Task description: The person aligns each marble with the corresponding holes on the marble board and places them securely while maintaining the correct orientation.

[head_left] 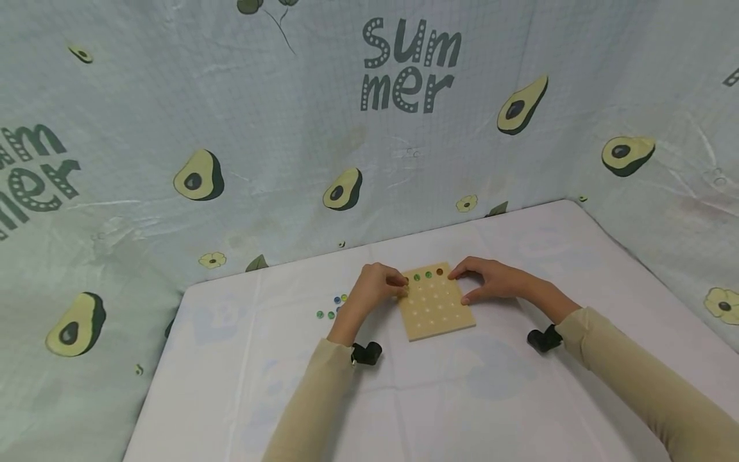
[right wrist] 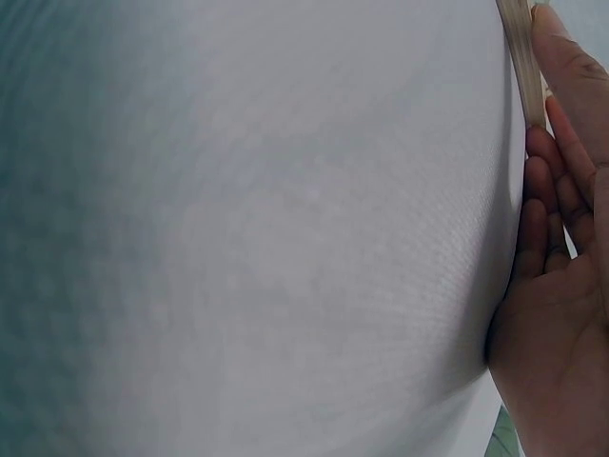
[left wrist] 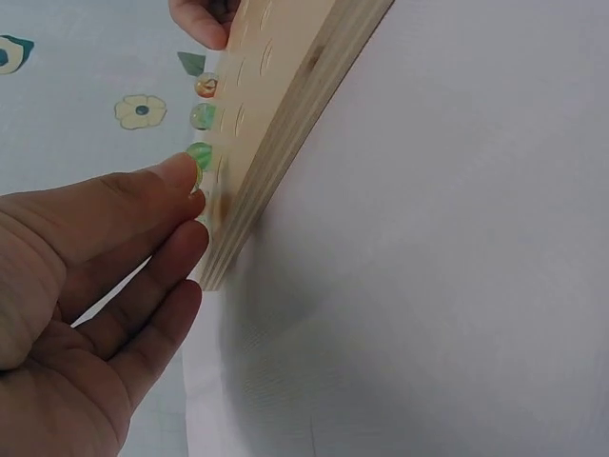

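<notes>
A square light-wood board [head_left: 437, 321] with rows of shallow hollows lies on the table. Glass marbles sit along its far row, among them a green marble [head_left: 428, 274] and a reddish-brown marble [head_left: 440, 271]. At the far left corner my left hand [head_left: 375, 289] pinches a small yellowish marble [left wrist: 197, 179], mostly covered by the thumb and fingertips. It is close beside a green marble [left wrist: 199, 155] in the row. My right hand [head_left: 493, 280] holds the board at its right side, thumb on the edge and fingers by the far corner.
Several loose marbles [head_left: 320, 314] in green, blue and yellow lie on the table left of the board, some partly behind my left forearm. The white-covered table [head_left: 231, 398] meets an avocado-print cloth [head_left: 277, 160] at the back and sides. Black cameras sit at both wrists.
</notes>
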`<move>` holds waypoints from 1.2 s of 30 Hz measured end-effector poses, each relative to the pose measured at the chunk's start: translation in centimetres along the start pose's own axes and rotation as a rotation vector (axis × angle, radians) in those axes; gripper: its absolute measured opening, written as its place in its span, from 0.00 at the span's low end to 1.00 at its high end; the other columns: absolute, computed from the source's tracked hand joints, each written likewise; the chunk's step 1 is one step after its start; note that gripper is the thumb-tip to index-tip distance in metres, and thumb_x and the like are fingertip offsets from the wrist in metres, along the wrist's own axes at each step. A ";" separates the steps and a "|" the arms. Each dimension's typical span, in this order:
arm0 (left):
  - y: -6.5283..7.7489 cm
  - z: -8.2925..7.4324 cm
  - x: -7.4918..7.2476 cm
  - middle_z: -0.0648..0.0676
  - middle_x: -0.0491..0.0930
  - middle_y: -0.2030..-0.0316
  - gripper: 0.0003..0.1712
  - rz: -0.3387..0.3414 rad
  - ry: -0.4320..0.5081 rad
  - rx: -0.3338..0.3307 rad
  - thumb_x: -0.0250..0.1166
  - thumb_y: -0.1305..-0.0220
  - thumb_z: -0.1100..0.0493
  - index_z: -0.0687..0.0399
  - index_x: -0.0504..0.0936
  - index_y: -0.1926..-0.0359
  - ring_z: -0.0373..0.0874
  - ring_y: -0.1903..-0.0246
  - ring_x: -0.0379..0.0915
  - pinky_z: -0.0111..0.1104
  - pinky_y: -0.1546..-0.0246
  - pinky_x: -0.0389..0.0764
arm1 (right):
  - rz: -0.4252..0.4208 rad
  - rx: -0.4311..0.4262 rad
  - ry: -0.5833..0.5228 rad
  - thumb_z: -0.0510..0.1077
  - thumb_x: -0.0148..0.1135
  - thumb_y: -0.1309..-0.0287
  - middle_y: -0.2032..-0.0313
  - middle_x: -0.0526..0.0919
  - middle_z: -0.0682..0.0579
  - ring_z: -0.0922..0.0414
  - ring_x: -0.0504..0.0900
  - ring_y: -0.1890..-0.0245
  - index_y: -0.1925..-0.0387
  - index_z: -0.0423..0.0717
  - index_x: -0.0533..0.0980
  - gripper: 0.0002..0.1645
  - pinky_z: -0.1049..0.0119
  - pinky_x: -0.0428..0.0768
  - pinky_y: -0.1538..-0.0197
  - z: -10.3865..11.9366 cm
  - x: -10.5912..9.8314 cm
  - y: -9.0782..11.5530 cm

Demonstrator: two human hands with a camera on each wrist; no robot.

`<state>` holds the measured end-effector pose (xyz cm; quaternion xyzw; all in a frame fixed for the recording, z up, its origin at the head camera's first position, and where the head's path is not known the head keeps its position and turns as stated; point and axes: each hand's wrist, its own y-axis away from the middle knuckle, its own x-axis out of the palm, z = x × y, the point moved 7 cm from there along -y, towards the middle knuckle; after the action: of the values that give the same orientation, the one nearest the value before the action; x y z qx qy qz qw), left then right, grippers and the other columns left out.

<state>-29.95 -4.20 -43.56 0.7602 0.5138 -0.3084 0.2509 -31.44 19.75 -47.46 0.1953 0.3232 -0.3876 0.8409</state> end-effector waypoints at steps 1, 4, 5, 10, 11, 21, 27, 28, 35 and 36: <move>0.0 0.0 0.0 0.49 0.89 0.64 0.08 0.000 0.001 0.003 0.76 0.41 0.63 0.55 0.91 0.60 0.38 0.64 0.82 0.31 0.60 0.83 | 0.000 0.002 0.000 0.54 0.80 0.50 0.40 0.77 0.49 0.45 0.70 0.33 0.39 0.49 0.78 0.37 0.45 0.65 0.29 0.1 0.0 0.0; -0.1 -0.1 0.1 0.50 0.89 0.64 0.08 0.000 0.003 0.002 0.76 0.41 0.63 0.56 0.91 0.59 0.38 0.65 0.82 0.30 0.61 0.83 | 0.000 0.000 0.008 0.54 0.79 0.49 0.40 0.77 0.48 0.44 0.71 0.34 0.39 0.48 0.78 0.36 0.44 0.66 0.29 0.1 0.0 0.1; -0.1 -0.1 0.2 0.50 0.89 0.64 0.08 0.000 0.003 0.000 0.76 0.41 0.63 0.56 0.91 0.59 0.38 0.65 0.81 0.30 0.61 0.83 | 0.000 0.001 0.010 0.54 0.79 0.49 0.40 0.77 0.48 0.44 0.71 0.34 0.39 0.48 0.78 0.36 0.44 0.66 0.29 0.1 0.0 0.0; 0.0 -0.3 0.3 0.50 0.88 0.64 0.08 -0.005 0.005 0.002 0.76 0.41 0.63 0.56 0.91 0.60 0.39 0.65 0.81 0.30 0.61 0.83 | -0.002 0.001 0.006 0.54 0.80 0.50 0.40 0.77 0.50 0.46 0.71 0.34 0.39 0.49 0.78 0.37 0.45 0.66 0.30 0.1 0.0 0.1; 0.0 -0.3 0.3 0.50 0.88 0.64 0.08 -0.008 0.002 0.005 0.76 0.41 0.63 0.56 0.90 0.60 0.39 0.65 0.81 0.30 0.61 0.83 | -0.003 0.001 0.002 0.55 0.80 0.50 0.40 0.77 0.50 0.46 0.71 0.34 0.39 0.49 0.78 0.37 0.45 0.66 0.30 0.1 0.0 0.1; 0.3 -0.1 -0.7 0.48 0.88 0.63 0.07 -0.035 -0.032 0.009 0.75 0.39 0.60 0.53 0.91 0.59 0.39 0.62 0.81 0.31 0.60 0.83 | -0.009 -0.014 0.007 0.54 0.80 0.49 0.41 0.78 0.51 0.46 0.72 0.34 0.40 0.49 0.78 0.36 0.46 0.67 0.30 0.0 0.0 0.0; 1.6 0.9 -2.4 0.49 0.88 0.62 0.08 -0.045 -0.027 0.020 0.75 0.38 0.58 0.54 0.90 0.59 0.41 0.60 0.82 0.33 0.59 0.84 | -0.010 -0.013 -0.003 0.52 0.80 0.49 0.40 0.77 0.50 0.46 0.71 0.34 0.39 0.49 0.78 0.36 0.46 0.66 0.29 -0.1 0.0 0.1; 1.9 1.1 -2.8 0.49 0.88 0.62 0.08 -0.042 -0.023 0.018 0.74 0.38 0.59 0.55 0.90 0.59 0.42 0.59 0.83 0.34 0.59 0.84 | -0.009 -0.015 -0.002 0.52 0.80 0.49 0.40 0.77 0.50 0.46 0.71 0.34 0.39 0.49 0.78 0.36 0.46 0.66 0.29 -0.1 0.0 0.1; 4.3 3.1 -5.2 0.49 0.88 0.62 0.09 -0.077 -0.022 0.009 0.75 0.39 0.60 0.57 0.90 0.58 0.45 0.57 0.84 0.36 0.59 0.85 | -0.005 -0.015 0.006 0.53 0.79 0.49 0.40 0.77 0.50 0.47 0.71 0.34 0.39 0.50 0.78 0.36 0.46 0.67 0.30 0.1 0.0 0.1; 4.6 3.3 -5.6 0.49 0.88 0.62 0.09 -0.085 -0.028 0.016 0.75 0.39 0.60 0.57 0.90 0.58 0.46 0.56 0.84 0.36 0.59 0.85 | -0.004 -0.014 0.009 0.53 0.79 0.49 0.40 0.77 0.50 0.47 0.72 0.35 0.39 0.50 0.78 0.36 0.46 0.67 0.30 0.1 0.0 0.1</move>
<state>-27.89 -11.64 -41.47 0.7354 0.5396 -0.3334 0.2385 -31.34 19.75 -47.34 0.1905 0.3301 -0.3859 0.8401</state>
